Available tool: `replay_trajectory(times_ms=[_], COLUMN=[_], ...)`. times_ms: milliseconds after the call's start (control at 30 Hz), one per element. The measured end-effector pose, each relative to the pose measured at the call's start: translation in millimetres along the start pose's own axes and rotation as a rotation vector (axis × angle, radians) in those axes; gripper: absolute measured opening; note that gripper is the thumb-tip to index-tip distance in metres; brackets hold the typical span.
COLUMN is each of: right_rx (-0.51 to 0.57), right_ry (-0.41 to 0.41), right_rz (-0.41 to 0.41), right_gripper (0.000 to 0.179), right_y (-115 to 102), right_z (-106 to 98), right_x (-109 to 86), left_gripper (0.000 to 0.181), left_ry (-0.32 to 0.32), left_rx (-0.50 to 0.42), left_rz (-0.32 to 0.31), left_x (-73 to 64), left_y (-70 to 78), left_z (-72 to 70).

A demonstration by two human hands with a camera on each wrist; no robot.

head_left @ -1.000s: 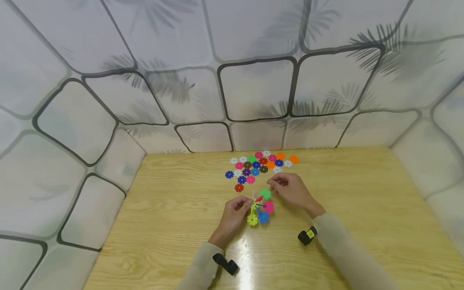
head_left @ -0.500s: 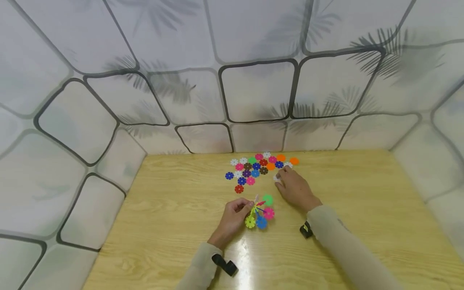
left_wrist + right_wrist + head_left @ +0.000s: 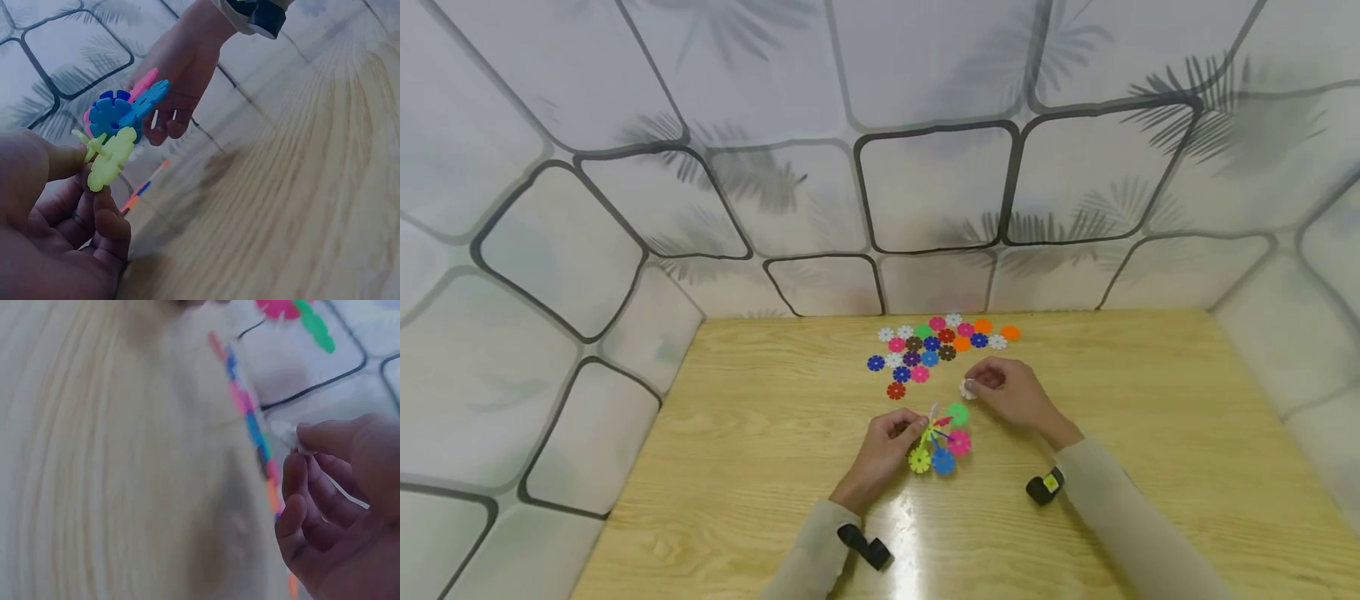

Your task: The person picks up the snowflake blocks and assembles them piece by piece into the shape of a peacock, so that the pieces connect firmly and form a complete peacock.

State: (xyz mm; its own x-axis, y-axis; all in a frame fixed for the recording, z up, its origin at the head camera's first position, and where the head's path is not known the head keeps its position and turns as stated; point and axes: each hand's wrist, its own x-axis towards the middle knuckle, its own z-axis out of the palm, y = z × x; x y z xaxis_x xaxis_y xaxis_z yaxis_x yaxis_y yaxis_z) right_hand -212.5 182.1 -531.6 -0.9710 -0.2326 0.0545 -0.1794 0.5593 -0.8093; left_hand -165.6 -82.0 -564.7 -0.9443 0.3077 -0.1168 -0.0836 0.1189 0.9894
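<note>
My left hand [image 3: 891, 442] pinches a cluster of joined snowflake discs [image 3: 943, 461] between thumb and fingers. Yellow, blue, pink, green and white discs fan out from it; in the left wrist view a yellow disc [image 3: 112, 161] lies nearest the fingertips, with blue ones [image 3: 111, 115] behind. My right hand [image 3: 1017, 396] pinches a single white snowflake disc [image 3: 967, 389] by its edge, above and right of the cluster and apart from it. The right wrist view shows that white disc [image 3: 286, 434] blurred at the thumb tip.
Several loose snowflake discs [image 3: 930, 358] in mixed colours lie flat towards the back of the wooden table [image 3: 760, 417]. A patterned cloth wall [image 3: 932, 187] rises behind the table's far edge and at both sides.
My right hand reached to the near right of the loose discs, took a white disc there and drew it back towards the cluster. The left hand has kept its hold, nearly still.
</note>
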Motion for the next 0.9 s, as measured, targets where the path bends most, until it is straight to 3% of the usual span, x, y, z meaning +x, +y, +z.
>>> replay_trajectory(times_ms=[167,300,700,900], right_rx=[0.144,0.197,0.275,0.262], right_ry=[-0.032,-0.053,-0.063,-0.037], right_rz=[-0.016,-0.014,-0.058,-0.065], right_gripper=[0.016,0.016,0.013,0.013], right_y=[-21,-32,-43,-40], right_z=[-4,-5,-1,2], right_x=[-5.2,-7.5,-13.7,-14.8], left_gripper=[0.026,0.024,0.022,0.021], left_ry=[-0.038,-0.053,-0.057,-0.056], left_rx=[-0.02,0.012,0.057,0.079], left_rz=[0.014,0.034,0.09,0.09], left_x=[-2.5,-4.2,-7.9,-7.7], left_y=[9.4,18.2,32.6,33.6], left_z=[-1.1,-1.1,0.1,0.6])
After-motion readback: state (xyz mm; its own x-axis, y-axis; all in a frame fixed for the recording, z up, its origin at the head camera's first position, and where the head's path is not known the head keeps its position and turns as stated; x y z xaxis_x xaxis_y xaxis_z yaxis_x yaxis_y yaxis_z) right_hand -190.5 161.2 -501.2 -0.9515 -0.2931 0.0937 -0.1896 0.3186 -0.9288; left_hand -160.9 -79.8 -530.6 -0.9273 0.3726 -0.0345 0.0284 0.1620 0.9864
